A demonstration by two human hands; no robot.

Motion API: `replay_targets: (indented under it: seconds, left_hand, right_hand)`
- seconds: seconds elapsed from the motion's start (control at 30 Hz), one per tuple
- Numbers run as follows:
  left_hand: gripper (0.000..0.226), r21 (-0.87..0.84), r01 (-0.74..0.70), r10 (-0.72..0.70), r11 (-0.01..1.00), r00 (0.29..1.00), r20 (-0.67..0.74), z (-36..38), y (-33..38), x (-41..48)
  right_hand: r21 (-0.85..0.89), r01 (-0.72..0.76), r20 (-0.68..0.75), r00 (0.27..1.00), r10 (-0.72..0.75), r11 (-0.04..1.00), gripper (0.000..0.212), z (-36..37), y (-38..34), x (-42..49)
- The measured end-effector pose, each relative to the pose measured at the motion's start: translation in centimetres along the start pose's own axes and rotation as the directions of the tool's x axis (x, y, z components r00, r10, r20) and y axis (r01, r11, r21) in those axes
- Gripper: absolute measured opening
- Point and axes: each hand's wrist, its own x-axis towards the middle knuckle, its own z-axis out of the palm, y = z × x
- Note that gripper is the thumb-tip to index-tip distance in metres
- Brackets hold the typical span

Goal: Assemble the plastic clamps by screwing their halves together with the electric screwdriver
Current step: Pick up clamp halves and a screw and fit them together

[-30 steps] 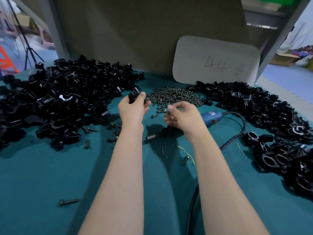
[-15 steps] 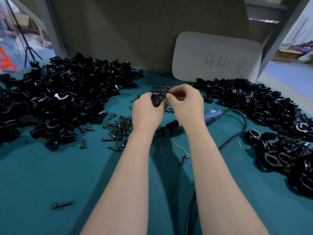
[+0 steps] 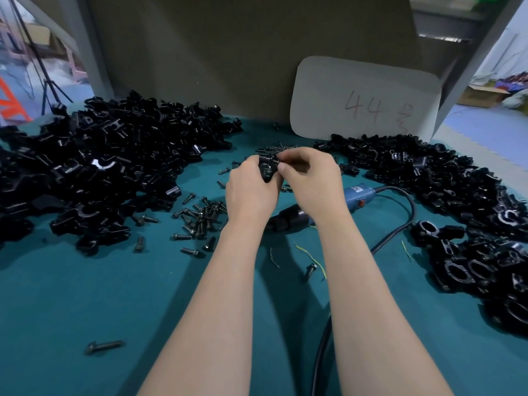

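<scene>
A person's left hand (image 3: 251,190) grips a black plastic clamp (image 3: 267,168) above a teal-covered table (image 3: 85,295), while the right hand (image 3: 311,181) pinches the clamp's top corner between thumb and forefinger. What else those fingertips hold is too small to tell. The electric screwdriver (image 3: 354,194) lies under the right wrist, partly hidden by it. Loose screws (image 3: 200,221) scatter just left of the left wrist. Heaps of clamp parts (image 3: 100,172) flank both hands, and a card marked 44 (image 3: 363,98) stands beyond them.
</scene>
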Motion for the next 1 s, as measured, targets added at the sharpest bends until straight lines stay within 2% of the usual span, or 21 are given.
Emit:
replay_targets:
  seconds: [0.1, 0.23, 0.37, 0.47, 0.53, 0.57, 0.6, 0.63, 0.67, 0.73, 0.77, 0.8, 0.87, 1.0]
  left_hand:
    - [0.018, 0.022, -0.023, 0.023, 0.999, 1.0, 0.02, 0.3, 0.2, -0.2]
    - [0.02, 0.031, -0.05, 0.051, 0.998, 0.999, -0.014, 0.4, 0.4, -0.2]
    - [0.021, 0.088, -0.088, 0.093, 0.992, 0.995, -0.047, 0.4, 0.8, -0.2]
    - [0.016, 0.079, -0.094, 0.097, 0.992, 0.995, -0.037, 0.6, 0.9, -0.3]
    - [0.015, 0.003, -0.042, 0.042, 0.999, 0.999, 0.009, 0.6, 0.7, -0.4]
    - [0.013, -0.06, 0.008, -0.006, 0.998, 1.0, 0.031, 0.5, 0.5, -0.3]
    - [0.011, -0.145, 0.071, -0.065, 0.987, 0.997, 0.047, 0.4, 0.3, -0.2]
    - [0.009, -0.26, 0.143, -0.133, 0.955, 0.989, 0.057, 0.2, 0.0, 0.0]
    - [0.008, -0.397, 0.217, -0.207, 0.892, 0.976, 0.069, 0.0, -0.2, 0.2]
    - [0.017, -0.64, 0.34, -0.335, 0.69, 0.933, 0.134, -0.5, -0.7, 0.7]
    - [0.022, -0.721, 0.376, -0.369, 0.582, 0.912, 0.177, -0.6, -0.9, 0.8]
    - [0.026, -0.766, 0.402, -0.394, 0.502, 0.894, 0.212, -0.7, -1.1, 0.9]
    - [0.037, -0.797, 0.443, -0.427, 0.41, 0.866, 0.261, -0.8, -1.2, 0.9]
    - [0.027, -0.826, 0.49, -0.444, 0.278, 0.828, 0.342, -1.0, -1.4, 1.1]
  right_hand:
    - [0.037, -0.002, -0.044, 0.999, 0.003, 0.999, 0.009, 0.1, 0.3, -0.2]
    - [-0.01, 0.001, -0.08, 0.997, -0.002, 1.0, 0.006, 0.8, 0.4, -0.3]
    - [-0.113, 0.017, -0.093, 0.995, -0.027, 0.993, 0.021, 1.1, 0.5, -0.2]
    - [-0.17, 0.01, -0.052, 0.998, -0.019, 0.985, 0.027, 0.4, 0.2, -0.1]
    - [-0.194, -0.071, 0.017, 0.997, 0.075, 0.978, 0.032, -1.0, 0.1, 0.2]
    - [-0.227, -0.146, 0.098, 0.98, 0.172, 0.963, 0.036, -2.0, 0.2, 0.2]
    - [-0.284, -0.226, 0.221, 0.93, 0.292, 0.932, 0.038, -3.1, 0.2, 0.1]
    - [-0.365, -0.283, 0.359, 0.836, 0.415, 0.887, 0.037, -4.0, 0.4, -0.1]
    - [-0.454, -0.313, 0.473, 0.709, 0.524, 0.834, 0.033, -4.7, 0.5, -0.5]
    - [-0.572, -0.328, 0.584, 0.481, 0.654, 0.752, 0.031, -4.7, 0.5, -1.5]
    - [-0.607, -0.313, 0.601, 0.421, 0.68, 0.73, 0.033, -4.3, 0.6, -1.8]
    - [-0.638, -0.282, 0.603, 0.396, 0.693, 0.716, 0.034, -3.9, 0.7, -2.0]
    - [-0.666, -0.232, 0.6, 0.398, 0.694, 0.709, 0.03, -3.3, 0.6, -2.2]
    - [-0.556, -0.237, 0.67, 0.439, 0.599, 0.796, 0.009, -3.2, 0.0, -2.5]
